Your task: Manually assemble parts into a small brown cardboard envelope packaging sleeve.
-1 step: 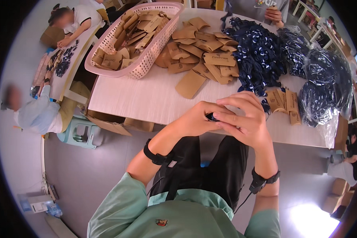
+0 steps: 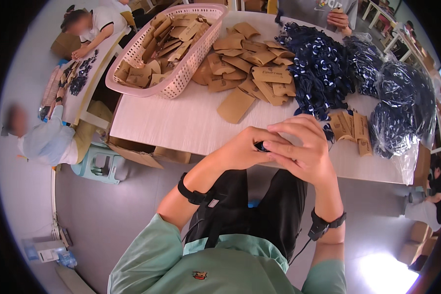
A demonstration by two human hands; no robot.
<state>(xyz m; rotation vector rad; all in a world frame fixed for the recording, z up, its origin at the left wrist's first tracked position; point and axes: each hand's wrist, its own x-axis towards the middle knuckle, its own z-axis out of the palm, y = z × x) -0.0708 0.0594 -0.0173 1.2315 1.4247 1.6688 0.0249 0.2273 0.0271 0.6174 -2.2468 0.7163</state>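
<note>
My left hand [image 2: 244, 149] and my right hand [image 2: 306, 149] meet just over the table's front edge. Between them shows a small, dark, shiny object [image 2: 260, 146], mostly covered by fingers, so its kind does not show. The left fingers are closed around it, and the right thumb and fingertips pinch at its near side. Beyond my right hand lies a heap of dark blue corded pieces with small white bands [image 2: 321, 68]. Flat brown cardboard pillow boxes [image 2: 236, 104] lie piled to the left of that heap. A few more brown boxes [image 2: 360, 126] rest right of my right hand.
A pink perforated basket [image 2: 169, 89] full of brown boxes stands at the table's [image 2: 157, 125] left. Clear plastic bags of dark blue pieces [image 2: 402, 112] lie at the right. Across the table is another person's hand [image 2: 338, 19]. A pale green stool [image 2: 97, 164] stands at left.
</note>
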